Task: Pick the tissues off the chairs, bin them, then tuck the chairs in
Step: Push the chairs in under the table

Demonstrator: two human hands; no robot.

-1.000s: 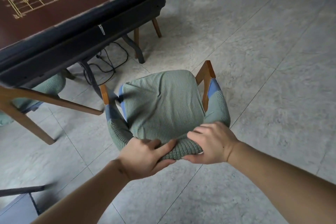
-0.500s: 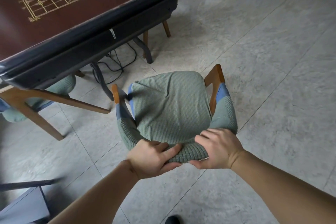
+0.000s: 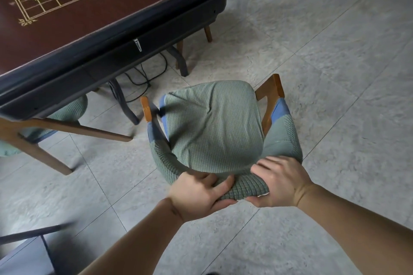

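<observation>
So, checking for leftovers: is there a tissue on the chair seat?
No, the seat shows only its green cover, while both hands grip the backrest.

Both hands grip the back of a green-covered chair beside a game table.

The left hand (image 3: 197,194) and right hand (image 3: 279,182) curl over the curved, green knitted backrest of the wooden armchair (image 3: 214,127), whose seat faces the dark red table with a gold-lined board pattern (image 3: 67,6) at far left. A second green-seated wooden chair (image 3: 40,127) sits partly under the table's near edge. Black cables (image 3: 143,76) lie on the grey tiled floor (image 3: 335,73). A small white scrap, possibly tissue, shows by the right thumb.
</observation>
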